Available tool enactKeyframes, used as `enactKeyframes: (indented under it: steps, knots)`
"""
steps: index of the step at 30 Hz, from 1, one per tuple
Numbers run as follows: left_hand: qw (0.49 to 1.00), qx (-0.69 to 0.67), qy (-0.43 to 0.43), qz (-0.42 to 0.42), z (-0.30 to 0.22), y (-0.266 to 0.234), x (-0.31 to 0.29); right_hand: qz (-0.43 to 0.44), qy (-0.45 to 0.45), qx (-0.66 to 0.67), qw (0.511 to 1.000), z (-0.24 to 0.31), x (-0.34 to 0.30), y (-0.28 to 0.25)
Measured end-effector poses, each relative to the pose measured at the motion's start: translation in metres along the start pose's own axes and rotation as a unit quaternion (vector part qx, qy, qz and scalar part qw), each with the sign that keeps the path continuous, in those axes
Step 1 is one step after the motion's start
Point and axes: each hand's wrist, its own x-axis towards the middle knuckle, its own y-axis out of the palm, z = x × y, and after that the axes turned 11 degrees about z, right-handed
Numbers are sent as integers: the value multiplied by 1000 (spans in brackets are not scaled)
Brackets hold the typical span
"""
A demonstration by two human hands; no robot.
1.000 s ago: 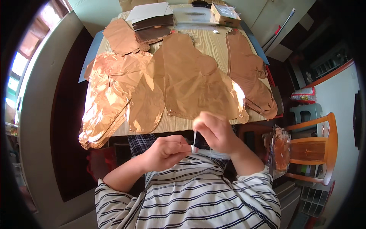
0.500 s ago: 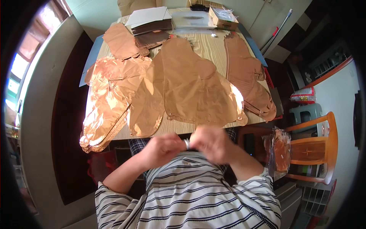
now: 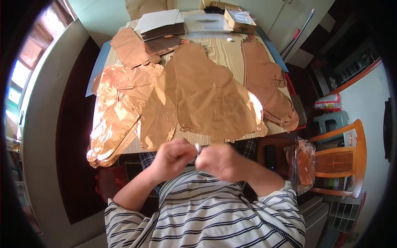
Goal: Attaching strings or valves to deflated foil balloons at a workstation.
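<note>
Just off the table's near edge, in front of my striped shirt, my hands are close together. My left hand (image 3: 175, 156) has its fingers curled in a pinch. Facing it, my right hand (image 3: 221, 162) is closed and slightly blurred. A small white thing (image 3: 198, 147) shows between the fingers of both; its kind is too small to make out. Beyond them lies a large flat copper foil piece (image 3: 202, 91), like an uninflated foil balloon. To its left is a stack of shiny, crinkled foil pieces (image 3: 118, 99), and more foil pieces (image 3: 264, 82) lie at the right.
At the table's far side stand a stack of white sheets (image 3: 160, 20), a clear plastic pile (image 3: 206, 22) and a small open box (image 3: 240, 21). A wooden chair (image 3: 337, 161) on the right bears a clear bag of copper foil (image 3: 306, 163).
Both hands have shifted a little to the left, the small white thing with them. My right hand is less blurred. The foil pieces stay where they were on the table.
</note>
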Motion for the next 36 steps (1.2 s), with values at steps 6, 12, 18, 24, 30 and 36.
enactKeyframes:
  steps: [6,12,18,24,30,36]
  knots:
    - [989,-112,-30,-89,-10,-5,4,22,-2,-57,998,-18,3,5]
    - [985,-159,-52,-28,-12,-1,-1,-70,25,-93,993,-24,15,-19]
    - [998,20,-52,-32,2,7,4,-48,15,-87,995,-11,11,-16]
    - [948,-304,-67,-66,2,3,5,-16,75,46,996,-36,-2,12]
    - [991,-108,-84,-5,10,15,0,-65,31,-125,989,-27,14,-27]
    - [944,-314,-93,-25,3,8,2,-116,96,-75,986,-36,-3,-18]
